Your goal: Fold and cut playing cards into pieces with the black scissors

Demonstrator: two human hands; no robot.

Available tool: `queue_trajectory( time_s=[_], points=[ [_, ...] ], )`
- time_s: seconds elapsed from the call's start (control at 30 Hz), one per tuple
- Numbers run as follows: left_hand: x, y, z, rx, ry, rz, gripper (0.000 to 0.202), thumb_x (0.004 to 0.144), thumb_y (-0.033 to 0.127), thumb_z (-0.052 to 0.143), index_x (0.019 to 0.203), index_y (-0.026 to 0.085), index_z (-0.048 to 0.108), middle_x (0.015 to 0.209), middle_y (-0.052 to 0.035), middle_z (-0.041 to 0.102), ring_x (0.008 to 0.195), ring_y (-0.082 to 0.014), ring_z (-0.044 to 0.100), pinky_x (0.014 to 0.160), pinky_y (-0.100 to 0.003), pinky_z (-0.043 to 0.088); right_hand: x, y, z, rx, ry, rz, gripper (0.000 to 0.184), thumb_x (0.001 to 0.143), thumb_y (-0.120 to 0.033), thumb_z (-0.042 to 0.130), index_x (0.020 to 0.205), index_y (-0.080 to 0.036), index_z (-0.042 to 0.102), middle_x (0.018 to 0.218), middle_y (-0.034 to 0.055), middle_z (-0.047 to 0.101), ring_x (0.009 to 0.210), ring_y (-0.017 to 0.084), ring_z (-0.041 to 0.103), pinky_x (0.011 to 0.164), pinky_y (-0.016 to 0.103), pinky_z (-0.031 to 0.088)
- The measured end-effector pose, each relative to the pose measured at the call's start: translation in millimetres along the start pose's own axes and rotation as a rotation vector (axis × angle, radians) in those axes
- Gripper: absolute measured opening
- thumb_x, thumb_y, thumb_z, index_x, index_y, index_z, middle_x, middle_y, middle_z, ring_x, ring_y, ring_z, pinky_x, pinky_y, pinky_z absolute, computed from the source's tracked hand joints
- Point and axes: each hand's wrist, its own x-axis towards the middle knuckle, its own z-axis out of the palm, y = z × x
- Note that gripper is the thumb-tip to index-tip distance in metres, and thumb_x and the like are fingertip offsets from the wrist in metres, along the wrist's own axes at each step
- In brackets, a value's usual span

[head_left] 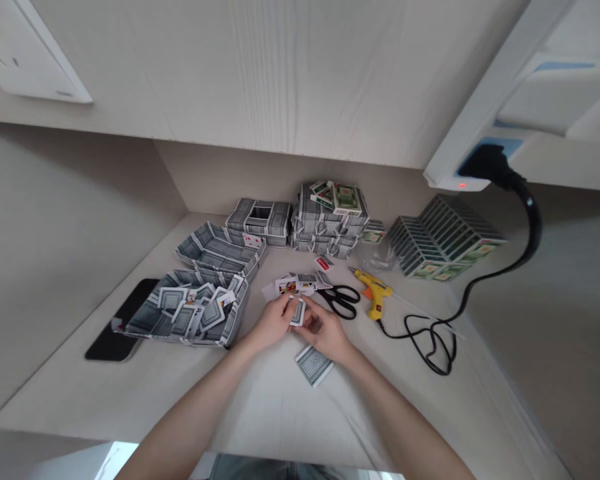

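Between my two hands is a playing card (298, 312), its grey patterned back facing up. My left hand (274, 320) pinches its left side, and my right hand (327, 330) has its fingers closed at the right edge. Just below my right hand another card (314, 365) lies back-up on the table. Beyond my fingertips lie several loose cards (293, 283), some face up, beside black-handled scissors (343, 300). To the left, a tray made of cards (145, 320) holds a heap of folded or loose cards.
A yellow glue gun (376, 293) lies right, its black cord (437, 347) looped on the table and plugged in above. Card-built boxes (325, 223) and a second tray (215, 250) stand behind. Stacked card packs (440, 240) fill the right corner. A black phone (110, 340) lies left.
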Motion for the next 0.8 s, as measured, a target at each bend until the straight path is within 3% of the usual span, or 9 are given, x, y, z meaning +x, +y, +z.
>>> queue_trajectory(
  time_s=[0.13, 0.27, 0.37, 0.57, 0.8],
  points=[
    [2, -1, -0.7, 0.068, 0.086, 0.022, 0.028, 0.083, 0.038, 0.037, 0.071, 0.016, 0.047, 0.061, 0.0012, 0.051, 0.057, -0.0106, 0.046, 0.053, -0.021, 0.036, 1, -2, 5, 0.293, 0.024, 0.077, 0.070, 0.069, -0.030, 0.065, 0.130, -0.020, 0.033, 0.071, -0.0013, 0.059, 0.063, 0.014, 0.057, 0.065, 0.030, 0.049],
    [-2, 4, 0.6, 0.124, 0.089, 0.015, 0.026, 0.083, 0.035, 0.036, 0.068, 0.016, 0.045, 0.057, 0.0023, 0.049, 0.054, -0.0104, 0.044, 0.052, -0.021, 0.034, 5, -8, 4, 0.407, 0.035, 0.208, 0.037, 0.074, -0.040, 0.059, 0.103, -0.018, 0.054, 0.060, -0.0025, 0.058, 0.051, 0.013, 0.057, 0.055, 0.029, 0.049],
    [-5, 6, 2.4, 0.142, 0.074, 0.028, 0.028, 0.083, 0.035, 0.035, 0.064, 0.017, 0.044, 0.055, 0.0030, 0.047, 0.053, -0.0102, 0.044, 0.050, -0.021, 0.032, 6, -10, 4, 0.439, 0.052, 0.243, 0.026, 0.073, -0.042, 0.059, 0.084, -0.019, 0.054, 0.059, -0.0023, 0.058, 0.047, 0.014, 0.058, 0.050, 0.028, 0.049],
    [-6, 4, 2.8, 0.156, 0.073, 0.027, 0.030, 0.082, 0.036, 0.037, 0.062, 0.016, 0.046, 0.052, 0.0033, 0.046, 0.051, -0.0099, 0.043, 0.049, -0.021, 0.030, 5, -9, 6, 0.509, 0.090, 0.270, 0.036, 0.070, -0.040, 0.063, 0.096, -0.022, 0.046, 0.054, -0.0058, 0.058, 0.043, 0.015, 0.058, 0.045, 0.029, 0.051],
    [-6, 7, 1.8, 0.228, 0.126, 0.005, 0.030, 0.084, 0.034, 0.032, 0.066, 0.016, 0.048, 0.051, 0.0018, 0.047, 0.049, -0.0107, 0.043, 0.048, -0.021, 0.029, 5, -16, 5, 0.608, 0.004, 0.325, 0.052, 0.056, -0.031, 0.075, 0.096, -0.019, 0.045, 0.065, -0.0037, 0.060, 0.053, 0.016, 0.063, 0.048, 0.029, 0.053]
  ],
)
